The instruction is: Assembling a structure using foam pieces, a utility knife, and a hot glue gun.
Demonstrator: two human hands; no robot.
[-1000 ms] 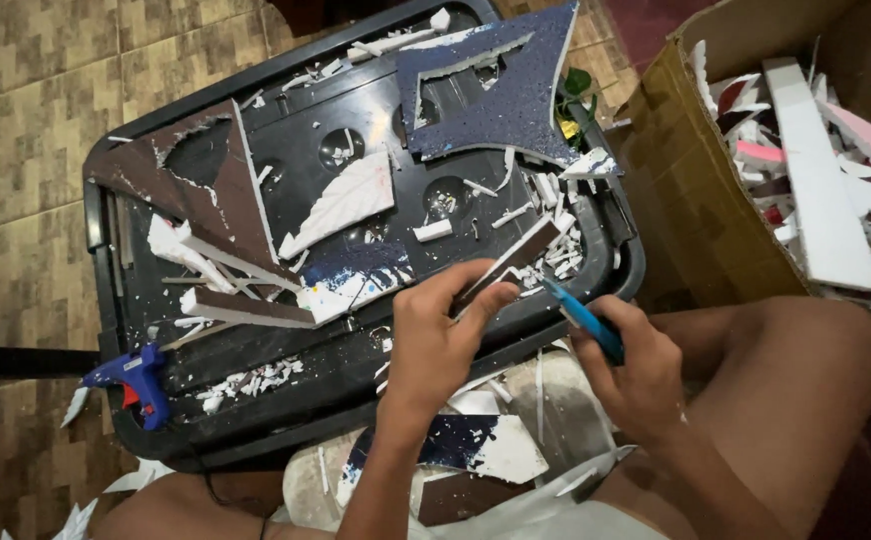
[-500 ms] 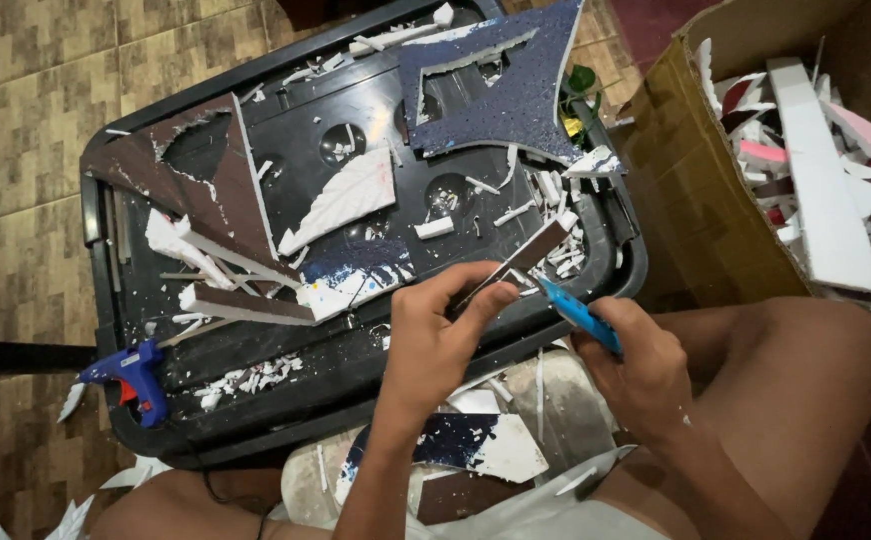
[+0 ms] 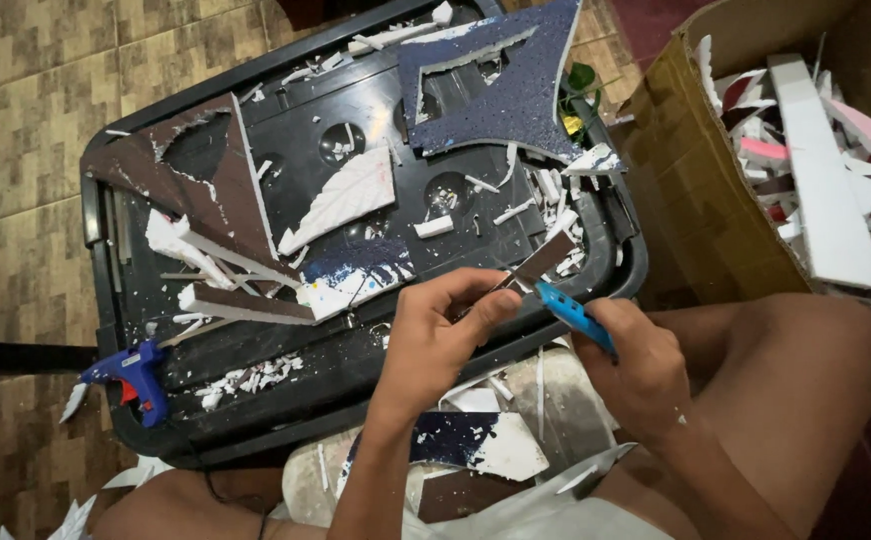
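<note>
1. Your left hand pinches a narrow brown foam strip between thumb and fingertips; the strip sits over the near right edge of the black lid, tilted up to the right.
2. Your right hand is closed around a blue knife; its tip meets the lower end of the strip. I cannot tell whether the blade is cutting in.
3. Both hands work just above your lap, with the knife between them.
4. The black lid lies flat on the tiled floor in front of you and serves as your bench. It carries foam offcuts and white crumbs.
5. A dark blue star-shaped sheet with a cut-out rests at the far right of the lid.
6. A brown triangular sheet lies at the left of the lid, with white-edged strips beside it.
7. A white leaf-shaped piece lies near the middle of the lid.
8. A blue glue gun lies at the near left corner of the lid, well apart from both hands.
9. A cardboard box stands to your right, touching the lid's edge, filled with white and pink foam scraps.
10. A blue-and-white foam piece rests on your lap below the hands.
</note>
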